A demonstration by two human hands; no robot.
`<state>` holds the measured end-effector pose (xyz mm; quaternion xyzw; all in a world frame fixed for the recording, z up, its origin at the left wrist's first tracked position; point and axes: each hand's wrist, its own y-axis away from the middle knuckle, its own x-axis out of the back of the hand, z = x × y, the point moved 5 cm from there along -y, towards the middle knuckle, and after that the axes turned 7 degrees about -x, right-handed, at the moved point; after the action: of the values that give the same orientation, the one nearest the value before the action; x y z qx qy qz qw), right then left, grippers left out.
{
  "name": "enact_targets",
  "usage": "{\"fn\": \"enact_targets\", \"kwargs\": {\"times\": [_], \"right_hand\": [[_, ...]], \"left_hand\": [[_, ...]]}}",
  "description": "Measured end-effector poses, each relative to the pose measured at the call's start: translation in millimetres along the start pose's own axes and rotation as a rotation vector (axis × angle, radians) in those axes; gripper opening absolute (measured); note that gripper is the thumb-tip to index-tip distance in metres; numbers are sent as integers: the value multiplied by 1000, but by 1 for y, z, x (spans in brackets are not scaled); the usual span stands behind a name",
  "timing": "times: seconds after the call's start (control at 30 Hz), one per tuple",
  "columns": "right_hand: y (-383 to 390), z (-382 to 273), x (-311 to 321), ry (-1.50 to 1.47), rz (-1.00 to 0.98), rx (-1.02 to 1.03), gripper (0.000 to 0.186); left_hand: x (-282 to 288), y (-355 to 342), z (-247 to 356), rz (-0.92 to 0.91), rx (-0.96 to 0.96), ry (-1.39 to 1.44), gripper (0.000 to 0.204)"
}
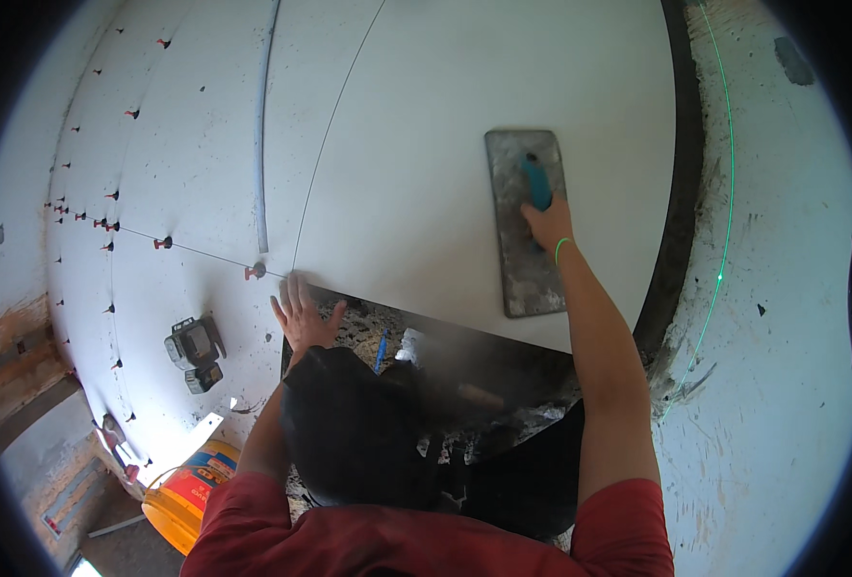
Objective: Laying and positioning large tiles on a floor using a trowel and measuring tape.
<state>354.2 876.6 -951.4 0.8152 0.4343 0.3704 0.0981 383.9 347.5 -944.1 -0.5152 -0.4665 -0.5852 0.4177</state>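
My right hand (pixel 549 223) is closed round the blue handle (pixel 535 181) of a long grey rectangular float (pixel 530 279), which lies against a large white tile (pixel 426 106). The float's face is smudged and worn. At the tile's near left corner, my left hand (pixel 305 315) rests flat with its fingers spread, holding nothing. Just beyond its fingertips, a red tile-levelling clip (pixel 255 272) stands in the joint. Below the tile's near edge, a rough mortar bed (pixel 363 327) shows, partly hidden by a dark rounded shape (pixel 349 423).
Several red-and-black clips (pixel 163 242) stand along the joints at left. A black laser-level-like device (pixel 195 353) and an orange bucket (pixel 187 498) are at lower left. A grey strip (pixel 263 135) lies on the neighbouring tile. A dark gap (pixel 684 154) borders the tile; a green laser line (pixel 730 183) runs beyond.
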Motion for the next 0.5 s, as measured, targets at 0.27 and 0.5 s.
{"fn": "enact_targets", "kwargs": {"times": [0.27, 0.5], "right_hand": [[75, -13, 8, 163, 5, 194, 42], [68, -7, -1, 94, 27, 477, 45]], "left_hand": [[9, -25, -18, -133, -66, -61, 114], [-1, -25, -19, -139, -46, 17, 117]]}}
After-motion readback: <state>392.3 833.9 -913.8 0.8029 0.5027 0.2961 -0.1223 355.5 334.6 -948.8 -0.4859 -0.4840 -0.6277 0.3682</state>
